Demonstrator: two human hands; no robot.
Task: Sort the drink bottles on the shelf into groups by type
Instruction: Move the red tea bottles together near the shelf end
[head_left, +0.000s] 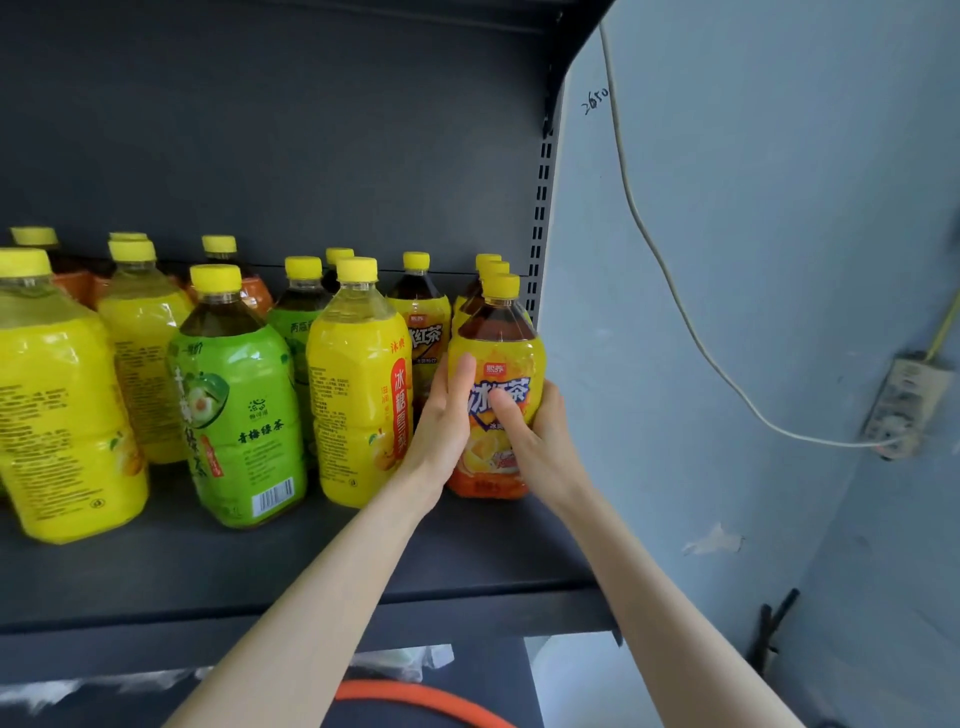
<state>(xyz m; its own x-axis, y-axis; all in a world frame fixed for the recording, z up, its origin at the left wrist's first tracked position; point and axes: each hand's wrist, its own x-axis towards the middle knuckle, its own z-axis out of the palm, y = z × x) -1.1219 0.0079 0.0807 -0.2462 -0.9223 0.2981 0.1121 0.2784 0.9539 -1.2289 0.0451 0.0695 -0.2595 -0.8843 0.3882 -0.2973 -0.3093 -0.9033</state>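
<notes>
With left hand (445, 415) and right hand (537, 423) clasped round the yellow-capped plastic bottle of dark iced tea (498, 338) at the dark grey metal shelf's (311, 561) right end, keep it upright, sliding it snugly against the matching bottles (492, 265) behind.

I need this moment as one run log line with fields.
action: sorting bottles | left hand: holds front tea bottle | right hand: holds same bottle | bottle: upright, right end of shelf
</notes>
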